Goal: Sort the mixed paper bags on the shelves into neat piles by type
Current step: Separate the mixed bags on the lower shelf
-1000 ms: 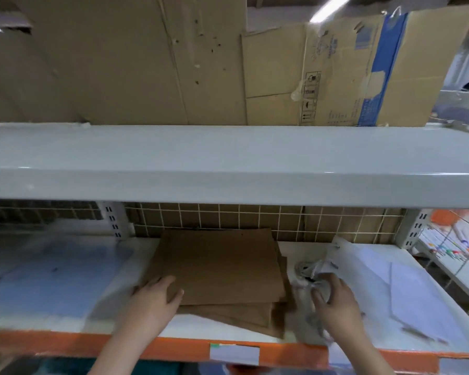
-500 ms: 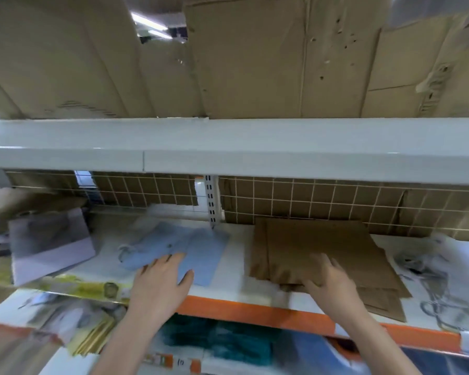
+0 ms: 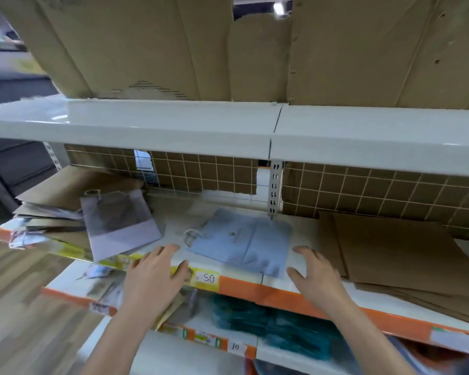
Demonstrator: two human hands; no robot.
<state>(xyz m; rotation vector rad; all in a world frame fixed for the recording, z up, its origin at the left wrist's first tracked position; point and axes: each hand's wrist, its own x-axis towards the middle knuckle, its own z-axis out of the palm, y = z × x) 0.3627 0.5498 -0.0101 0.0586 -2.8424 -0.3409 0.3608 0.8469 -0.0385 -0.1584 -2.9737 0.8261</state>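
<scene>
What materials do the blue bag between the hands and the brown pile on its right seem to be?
Blue bag: likely matte paper, judging by its flat fold creases and thin cord handle. Brown pile: probably unglossed kraft paper, lying in flat, stiff sheets with sharp edges.

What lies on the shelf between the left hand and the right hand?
In the head view, the flat light blue paper bag lies between the left hand and the right hand; neither hand holds it.
</scene>
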